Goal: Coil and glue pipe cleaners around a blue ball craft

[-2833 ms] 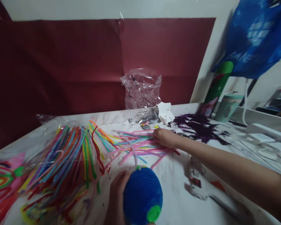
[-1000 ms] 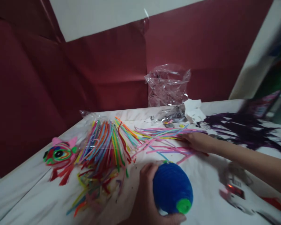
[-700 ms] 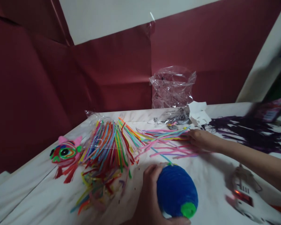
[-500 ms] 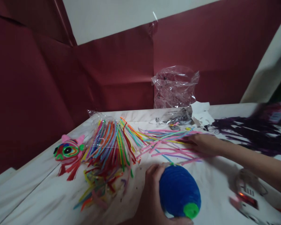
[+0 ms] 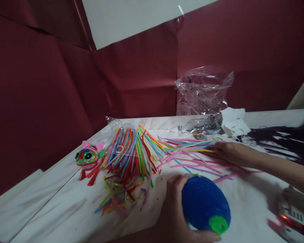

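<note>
My left hand point(image 5: 178, 206) is wrapped round a blue egg-shaped body point(image 5: 205, 202), which looks covered in wound pipe cleaner and has a bright green patch at its lower end. A bit of green also shows at its top. Beyond it, my right hand point(image 5: 228, 152) is low among loose pipe cleaners point(image 5: 192, 162) in pink, yellow, blue and purple. Its fingers look curled together, with the tips hidden and slightly blurred, so I cannot make out what is between them.
A clear bag with many coloured pipe cleaners point(image 5: 126, 145) lies left of centre, cut scraps point(image 5: 119, 195) before it. Further left stands a pink-eared, big-eyed figure point(image 5: 88, 160). Clear wrappers point(image 5: 202, 91), white paper point(image 5: 234, 121), dark purple strands point(image 5: 286, 138) and a device with a red light point(image 5: 294, 216) are also there.
The whole scene has shifted right as my view turned left. My left hand still holds the blue body. My right hand stays among the loose pipe cleaners, its fingers now more curled.
</note>
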The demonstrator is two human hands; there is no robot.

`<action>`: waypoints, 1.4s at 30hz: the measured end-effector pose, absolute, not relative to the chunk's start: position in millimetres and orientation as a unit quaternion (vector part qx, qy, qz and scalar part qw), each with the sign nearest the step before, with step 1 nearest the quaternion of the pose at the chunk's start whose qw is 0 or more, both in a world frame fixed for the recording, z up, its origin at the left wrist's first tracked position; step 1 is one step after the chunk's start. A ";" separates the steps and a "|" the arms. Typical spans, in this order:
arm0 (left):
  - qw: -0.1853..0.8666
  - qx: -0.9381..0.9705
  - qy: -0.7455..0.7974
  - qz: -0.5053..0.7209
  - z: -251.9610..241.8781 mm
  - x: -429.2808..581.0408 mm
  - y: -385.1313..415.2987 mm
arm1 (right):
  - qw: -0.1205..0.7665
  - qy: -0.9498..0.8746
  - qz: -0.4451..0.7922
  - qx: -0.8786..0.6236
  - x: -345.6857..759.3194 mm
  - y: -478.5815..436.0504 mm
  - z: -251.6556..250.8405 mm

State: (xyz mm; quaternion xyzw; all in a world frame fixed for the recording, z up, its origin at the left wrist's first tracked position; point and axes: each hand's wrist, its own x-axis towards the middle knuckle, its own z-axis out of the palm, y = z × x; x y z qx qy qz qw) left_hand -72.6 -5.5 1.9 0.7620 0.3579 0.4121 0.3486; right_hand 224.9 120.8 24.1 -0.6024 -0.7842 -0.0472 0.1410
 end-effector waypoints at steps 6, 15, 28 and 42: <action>0.327 0.769 0.374 0.402 -3.4 -72.9 -5.8 | 0.134 -0.791 -0.029 -0.596 225.0 121.5 45.7; 0.301 0.748 0.380 0.454 -18.2 -70.2 0.6 | 0.105 -0.790 -0.043 -0.602 223.4 113.5 64.0; 0.293 0.743 0.388 0.461 -20.5 -69.7 2.1 | -0.086 -0.739 -0.028 -0.668 223.4 112.7 37.3; 0.277 0.754 0.376 0.463 -16.1 -68.8 -1.1 | -0.031 -0.775 -0.022 -0.630 211.7 112.8 35.2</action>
